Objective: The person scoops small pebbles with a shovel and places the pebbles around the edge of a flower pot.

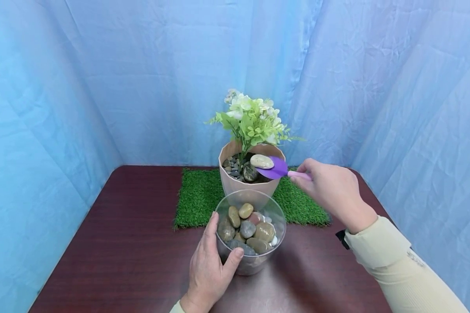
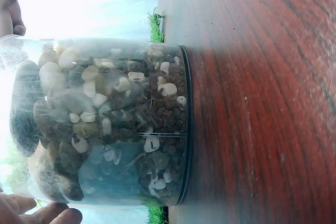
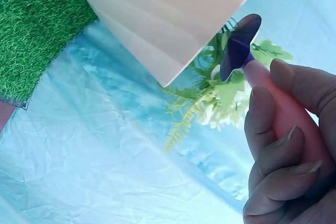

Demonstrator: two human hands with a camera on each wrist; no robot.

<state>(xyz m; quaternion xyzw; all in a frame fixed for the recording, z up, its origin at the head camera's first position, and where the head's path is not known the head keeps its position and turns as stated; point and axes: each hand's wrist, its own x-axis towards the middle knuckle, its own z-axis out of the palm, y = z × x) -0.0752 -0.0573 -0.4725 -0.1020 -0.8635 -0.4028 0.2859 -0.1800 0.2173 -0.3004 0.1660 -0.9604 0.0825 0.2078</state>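
Observation:
My right hand (image 1: pixel 329 184) grips the pink handle (image 3: pixel 289 108) of a small purple trowel (image 1: pixel 280 170). A pale oval stone (image 1: pixel 262 161) lies on the blade, over the beige flowerpot (image 1: pixel 246 188). Inside the pot are small grey pebbles, a dark stone (image 1: pixel 250 172) and a plant with white flowers (image 1: pixel 254 115). My left hand (image 1: pixel 211 265) rests against the near left side of a clear container (image 1: pixel 280 234), thumb and index finger extended along its wall. Larger stones (image 1: pixel 247 229) fill its upper part; white pebbles and brown bits show lower down in the left wrist view.
Under the pot lies a green artificial grass mat (image 1: pixel 199 200) on a dark reddish wooden table (image 1: pixel 121 243). Light blue curtains (image 1: pixel 160 78) hang behind and on both sides. The clear container stands close in front of the pot.

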